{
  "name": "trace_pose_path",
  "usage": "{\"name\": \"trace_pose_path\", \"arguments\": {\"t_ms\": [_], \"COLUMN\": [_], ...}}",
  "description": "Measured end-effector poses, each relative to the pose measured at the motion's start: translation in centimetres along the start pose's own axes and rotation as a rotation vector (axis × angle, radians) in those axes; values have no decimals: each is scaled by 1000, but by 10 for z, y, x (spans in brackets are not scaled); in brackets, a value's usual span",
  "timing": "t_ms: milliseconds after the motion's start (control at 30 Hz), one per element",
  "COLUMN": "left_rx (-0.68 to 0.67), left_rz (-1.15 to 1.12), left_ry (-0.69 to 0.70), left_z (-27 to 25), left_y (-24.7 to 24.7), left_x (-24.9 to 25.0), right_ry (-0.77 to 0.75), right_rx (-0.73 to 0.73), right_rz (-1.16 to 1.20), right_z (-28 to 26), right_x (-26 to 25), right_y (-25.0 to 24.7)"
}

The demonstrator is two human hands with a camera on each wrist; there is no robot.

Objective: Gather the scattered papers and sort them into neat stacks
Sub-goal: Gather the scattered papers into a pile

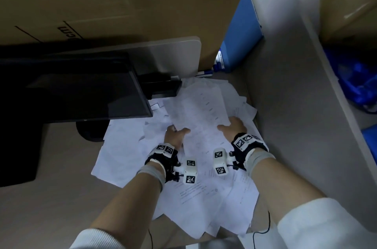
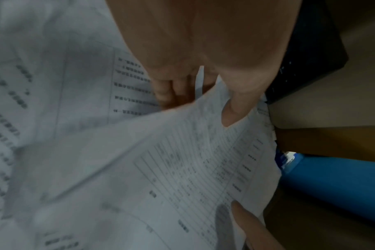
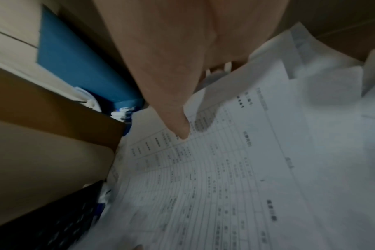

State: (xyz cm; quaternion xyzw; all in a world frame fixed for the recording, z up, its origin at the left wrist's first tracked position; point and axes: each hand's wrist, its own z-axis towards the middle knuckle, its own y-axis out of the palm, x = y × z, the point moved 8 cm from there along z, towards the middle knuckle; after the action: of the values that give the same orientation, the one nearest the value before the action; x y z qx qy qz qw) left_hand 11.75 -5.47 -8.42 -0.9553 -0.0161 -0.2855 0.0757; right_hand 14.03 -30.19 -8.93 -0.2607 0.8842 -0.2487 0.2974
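Note:
A heap of white printed papers point(image 1: 126, 146) lies scattered over the beige desk. Both hands hold one sheet with a printed table point(image 1: 200, 110) by its near corners, above the heap. My left hand point(image 1: 176, 133) pinches its left edge; in the left wrist view the thumb point(image 2: 235, 110) lies on top of the table sheet point(image 2: 193, 169) and the fingers point(image 2: 171, 91) curl underneath. My right hand point(image 1: 232, 126) pinches the right edge, with its thumb point(image 3: 178, 121) pressed on the table sheet point(image 3: 225, 169) and its fingers hidden below.
A black monitor point(image 1: 81, 89) stands at the left, close to the papers. A large cardboard box point(image 1: 122, 4) fills the back. A blue folder point(image 1: 242, 30) and pens point(image 1: 204, 73) sit at the back right. A grey partition point(image 1: 295, 106) borders the right side. A dark keyboard point(image 3: 64, 228) lies beside the heap.

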Motion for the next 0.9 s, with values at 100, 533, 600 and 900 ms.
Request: {"name": "trace_pose_path", "arguments": {"t_ms": [100, 533, 600, 900], "left_rx": [-1, -331, -320, 29], "left_rz": [43, 385, 248, -368], "left_ry": [-9, -253, -253, -301], "left_z": [5, -56, -59, -58], "left_y": [3, 1, -7, -61], "left_x": [-5, -51, -68, -125], "right_ry": [44, -134, -139, -130], "right_rx": [1, 27, -28, -32], "right_rz": [94, -20, -123, -521], "right_z": [4, -27, -33, -44], "right_x": [10, -28, -43, -64], "right_y": [7, -11, 7, 62]}}
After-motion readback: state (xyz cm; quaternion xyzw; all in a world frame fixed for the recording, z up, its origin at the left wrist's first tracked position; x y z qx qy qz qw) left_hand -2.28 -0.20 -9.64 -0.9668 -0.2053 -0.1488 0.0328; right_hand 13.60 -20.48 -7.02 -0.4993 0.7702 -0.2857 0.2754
